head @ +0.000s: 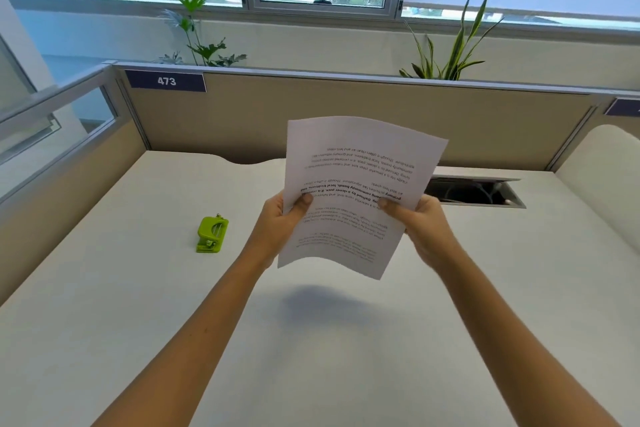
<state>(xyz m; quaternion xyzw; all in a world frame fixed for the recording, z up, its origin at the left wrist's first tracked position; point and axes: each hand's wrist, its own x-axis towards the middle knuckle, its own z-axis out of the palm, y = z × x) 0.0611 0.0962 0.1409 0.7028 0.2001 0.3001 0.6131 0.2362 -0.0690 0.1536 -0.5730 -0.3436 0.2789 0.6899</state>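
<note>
A white printed sheet of paper (360,163) hangs in the air above the white desk (311,340), its text upside down to me and its surface curved. My left hand (280,222) pinches its left edge, thumb on top. My right hand (422,225) pinches its right edge the same way. A small green hole punch (212,234) stands on the desk to the left of my left forearm, apart from it. Whether the paper is one sheet or more, I cannot tell.
A beige partition (346,107) with a label reading 473 (166,81) closes the desk's far side, with plants behind it. A glass side panel (59,135) stands at the left. An open cable slot (474,191) lies at the desk's back right.
</note>
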